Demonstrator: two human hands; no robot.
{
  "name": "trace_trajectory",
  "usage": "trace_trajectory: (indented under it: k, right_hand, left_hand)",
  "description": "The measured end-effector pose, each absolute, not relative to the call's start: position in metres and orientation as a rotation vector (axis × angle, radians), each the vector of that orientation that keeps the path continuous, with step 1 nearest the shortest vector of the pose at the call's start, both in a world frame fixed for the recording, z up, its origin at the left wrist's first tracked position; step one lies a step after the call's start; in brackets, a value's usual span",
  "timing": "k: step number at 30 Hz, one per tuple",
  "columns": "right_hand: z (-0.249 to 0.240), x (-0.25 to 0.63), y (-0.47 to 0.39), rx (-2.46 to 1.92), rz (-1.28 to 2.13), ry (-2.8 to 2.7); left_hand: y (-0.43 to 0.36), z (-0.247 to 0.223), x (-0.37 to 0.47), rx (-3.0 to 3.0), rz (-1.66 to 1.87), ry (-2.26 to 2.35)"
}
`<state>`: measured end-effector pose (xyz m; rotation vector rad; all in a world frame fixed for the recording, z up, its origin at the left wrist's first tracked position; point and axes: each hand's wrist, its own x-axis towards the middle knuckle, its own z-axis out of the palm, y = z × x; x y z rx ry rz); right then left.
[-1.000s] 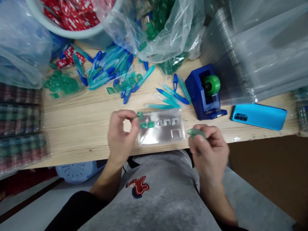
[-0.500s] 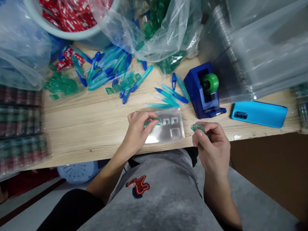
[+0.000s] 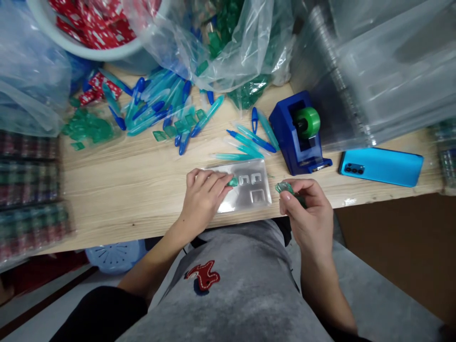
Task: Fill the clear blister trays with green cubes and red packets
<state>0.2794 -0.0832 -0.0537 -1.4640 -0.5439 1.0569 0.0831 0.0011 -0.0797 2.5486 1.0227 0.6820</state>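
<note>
On the wooden table lies a clear plastic blister tray [image 3: 242, 199] with moulded square hollows. My left hand [image 3: 205, 194] rests over its left half, hiding that part. The fingertips and thumb close on a small translucent green piece [image 3: 233, 181] at the tray, left of two small hollows; a larger hollow in front shows no green piece. To the right of the tray, above the table edge, my right hand [image 3: 309, 204] is closed around several similar green pieces [image 3: 284, 188], one sticking out between thumb and fingers.
Blue-and-teal pens [image 3: 160, 104] and green pieces [image 3: 90, 127] lie loosely behind. A blue tape dispenser [image 3: 290, 142] and a blue phone [image 3: 381, 166] are at right. A tub [image 3: 103, 53] of red packets, plastic bags [image 3: 221, 76] and stacked clear trays [image 3: 384, 80] line the back; filled packs [image 3: 32, 190] stand left.
My left fingers have flattened down toward the tray, and the green piece is now at its surface and partly covered. My right hand has shifted slightly left, still holding its green pieces.
</note>
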Motion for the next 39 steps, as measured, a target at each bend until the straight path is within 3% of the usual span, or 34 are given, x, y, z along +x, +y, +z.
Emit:
trace_trajectory:
  k: [12, 18, 26, 39]
  right_hand:
    - [-0.059, 0.271, -0.079, -1.393, 1.319, -0.532]
    - [-0.046, 0.265, -0.075, -1.416, 1.162, -0.662]
    - [-0.041, 0.268, -0.075, -1.434, 1.152, -0.909]
    - [-0.064, 0.257, -0.068, -1.891, 0.807, -1.297]
  left_hand:
    - [-0.002, -0.076, 0.092, 2.522, 0.567, 1.031]
    - [-0.007, -0.046, 0.097, 2.085, 0.689, 0.792]
    - [-0.006, -0.044, 0.100, 1.810, 0.675, 0.768]
    - [0.008, -0.073, 0.111, 2.351, 0.536, 1.020]
